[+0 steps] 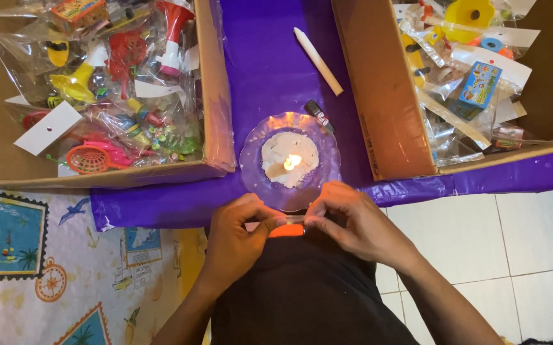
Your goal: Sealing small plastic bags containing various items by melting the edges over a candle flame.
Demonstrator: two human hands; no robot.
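Note:
My left hand (238, 233) and my right hand (347, 220) meet just below a clear plastic dish (254, 172). Together they pinch a small clear plastic bag with something orange inside (287, 230), its top edge held flat between my fingertips. On the dish sits a low puddle of white wax (276, 163) with a small burning flame (291, 161). The bag's edge is close to the dish's near rim. My dark-clothed lap hides the rest of the bag.
A purple sheet (270, 70) covers the floor. A cardboard box (216, 96) of bagged toys stands left, another cardboard box (379, 96) right. An unlit white candle (318, 61) and a small dark lighter (319, 116) lie beyond the dish. White tiles (481, 249) lie right, a patterned mat (46, 275) left.

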